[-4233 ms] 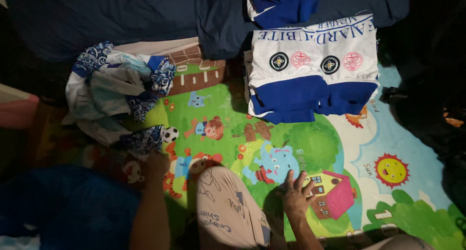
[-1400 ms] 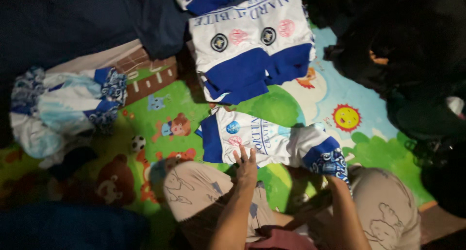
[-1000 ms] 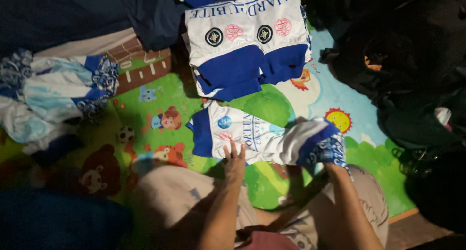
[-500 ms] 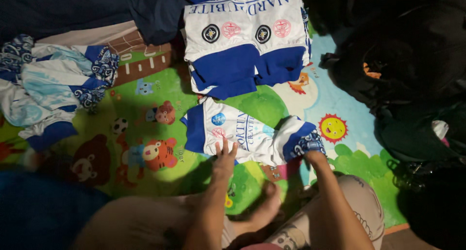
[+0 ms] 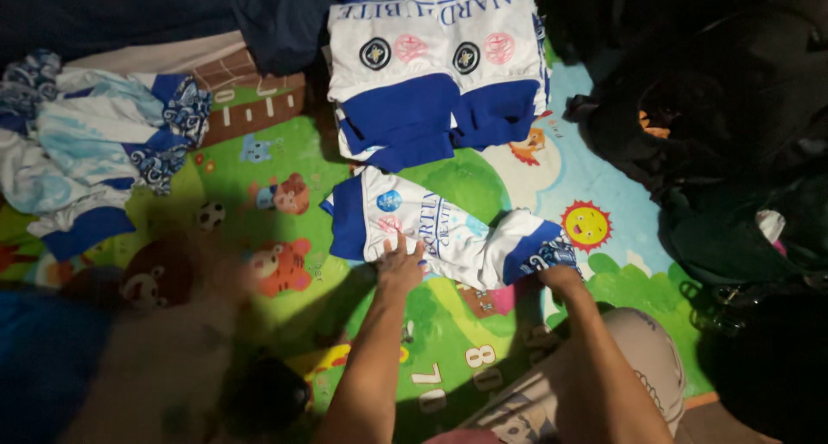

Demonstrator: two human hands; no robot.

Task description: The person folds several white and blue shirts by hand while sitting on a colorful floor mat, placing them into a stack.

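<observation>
Loose pile, far left: unfolded white-and-blue garments [image 5: 95,164], crumpled, resting on the play mat's left edge, well apart from both hands.

Floor covering: colourful cartoon play mat [image 5: 285,323], green ground with animals, a sun and numerals; it bears everything listed here.

Folded stack, top centre: white-and-blue jerseys [image 5: 435,73] lying flat and squared, round badges upward, just beyond the piece being worked.

Work piece, centre: one white-and-blue jersey [image 5: 431,233] laid flat on the mat between the stack and the person's knees, left part smooth, right end bunched and turned over.

Left hand: left hand [image 5: 401,267] palm down, fingers spread, pressing the jersey's near edge against the mat.

Right hand: right hand [image 5: 559,276] closed in a pinch on the patterned blue sleeve end at the jersey's right side.

Right margin: dark bags [image 5: 724,151] heaped beside the mat, contents not discernible.

Step in hand, as judged: flattening and folding this jersey, one side pinned while the other side is gathered.

Next move calls for, as judged: carrying the pinched sleeve inward across the body of the jersey while the left palm holds the cloth from sliding, edges kept aligned to match the stack.
</observation>
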